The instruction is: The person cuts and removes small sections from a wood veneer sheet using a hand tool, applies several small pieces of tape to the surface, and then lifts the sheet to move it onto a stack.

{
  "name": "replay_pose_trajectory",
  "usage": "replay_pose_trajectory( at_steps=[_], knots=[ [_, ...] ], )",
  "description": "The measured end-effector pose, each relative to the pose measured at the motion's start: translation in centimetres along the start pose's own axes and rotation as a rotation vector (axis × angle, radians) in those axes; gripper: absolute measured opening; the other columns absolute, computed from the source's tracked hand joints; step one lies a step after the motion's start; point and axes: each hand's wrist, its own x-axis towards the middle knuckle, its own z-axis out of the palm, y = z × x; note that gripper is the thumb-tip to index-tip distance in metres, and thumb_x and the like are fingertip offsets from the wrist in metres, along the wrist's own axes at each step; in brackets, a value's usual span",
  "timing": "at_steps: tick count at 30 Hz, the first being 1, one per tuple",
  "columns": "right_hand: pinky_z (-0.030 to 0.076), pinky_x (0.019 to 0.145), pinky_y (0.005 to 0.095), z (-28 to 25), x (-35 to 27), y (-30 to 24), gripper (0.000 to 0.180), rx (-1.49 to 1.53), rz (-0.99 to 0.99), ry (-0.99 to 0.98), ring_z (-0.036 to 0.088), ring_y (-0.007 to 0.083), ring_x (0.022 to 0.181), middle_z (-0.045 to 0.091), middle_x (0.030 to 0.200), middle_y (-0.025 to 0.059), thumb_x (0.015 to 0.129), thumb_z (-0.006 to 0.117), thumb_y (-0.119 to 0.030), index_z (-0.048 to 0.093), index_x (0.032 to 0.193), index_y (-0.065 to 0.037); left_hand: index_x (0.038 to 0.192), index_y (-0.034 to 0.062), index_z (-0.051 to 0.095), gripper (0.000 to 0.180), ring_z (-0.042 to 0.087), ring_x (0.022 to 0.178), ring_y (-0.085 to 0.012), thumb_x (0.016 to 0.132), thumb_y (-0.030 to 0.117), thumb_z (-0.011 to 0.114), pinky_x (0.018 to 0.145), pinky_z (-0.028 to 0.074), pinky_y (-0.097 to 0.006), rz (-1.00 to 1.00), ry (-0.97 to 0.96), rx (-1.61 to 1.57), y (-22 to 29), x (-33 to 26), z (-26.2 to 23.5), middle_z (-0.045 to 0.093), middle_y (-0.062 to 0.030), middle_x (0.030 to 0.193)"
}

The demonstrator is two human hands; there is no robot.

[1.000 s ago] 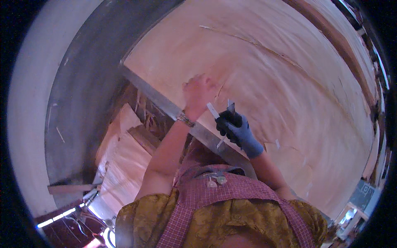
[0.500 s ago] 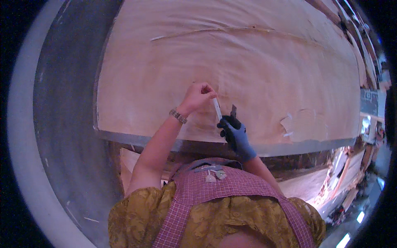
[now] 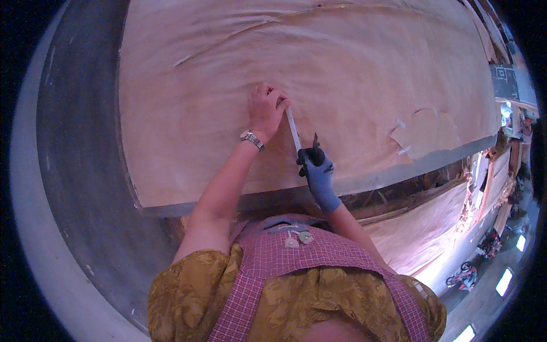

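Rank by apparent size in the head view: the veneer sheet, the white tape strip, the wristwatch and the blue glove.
1. veneer sheet, by far the largest.
2. blue glove on the right hand.
3. white tape strip, long but thin.
4. wristwatch; close to the tape strip, so unsure.

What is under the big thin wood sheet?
The wood sheet lies on a grey table; only its front edge shows. Below, more pale sheets are stacked. The tabletop itself is covered.

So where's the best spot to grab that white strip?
Probably the free middle of the strip, pinched from the sides. It is thin and narrow, stretched between the left hand, which presses its far end to the sheet, and the gloved right hand, so both ends are taken.
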Motion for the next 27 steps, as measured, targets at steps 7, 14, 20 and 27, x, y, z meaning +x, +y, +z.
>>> replay_pose_trajectory(
  at_steps=[7, 14, 20, 27],
  knots=[
    [0.045, 0.049, 0.0260, 0.3, 0.5, -0.8, 0.021, -0.068, 0.028, 0.056, 0.055, 0.0102, 0.056, 0.062, 0.072, 0.0047, 0.089, 0.070, -0.019, 0.056, 0.090, -0.003, 0.091, 0.0116, 0.061, 0.035, 0.051, 0.098, -0.0307, 0.068, 0.027, 0.082, 0.085, 0.043, -0.043, -0.038, 0.047, 0.083, 0.2, 0.9, 0.2, 0.056, -0.0078, 0.095],
    [0.051, 0.068, 0.0443, -1.3, 0.2, -1.7, 0.040, -0.847, -0.142, 0.108, 0.067, 0.0373, 0.079, 0.068, 0.088, 0.0199, 0.085, 0.069, -0.036, 0.053, 0.099, -0.002, 0.108, 0.0096, 0.058, 0.049, 0.051, 0.108, -0.0321, 0.071, 0.034, 0.079, 0.093, 0.042, -0.044, -0.070, -0.029, 0.211, 1.0, 1.7, -0.4, 0.059, -0.0120, 0.109],
    [0.047, 0.061, 0.0449, -4.5, -3.3, -1.7, 0.034, -0.720, -0.155, 0.120, 0.064, 0.0377, 0.072, 0.066, 0.078, 0.0168, 0.084, 0.071, -0.032, 0.054, 0.091, -0.004, 0.151, 0.0037, 0.020, 0.085, 0.014, 0.147, -0.0340, 0.087, 0.045, 0.056, 0.118, 0.014, -0.049, 0.109, -0.120, 0.415, 5.5, -3.1, 5.0, 0.018, -0.0169, 0.158],
    [0.051, 0.073, 0.0487, -13.4, -5.5, 4.1, 0.034, -0.744, -0.125, 0.070, 0.065, 0.0395, 0.087, 0.067, 0.092, 0.0216, 0.086, 0.066, -0.029, 0.054, 0.107, -0.005, 0.152, 0.0044, 0.015, 0.100, 0.007, 0.148, -0.0337, 0.080, 0.054, 0.062, 0.118, 0.005, -0.053, 0.186, -0.089, 0.256, 4.9, -6.4, 8.2, 0.010, -0.0155, 0.160]
  ],
)
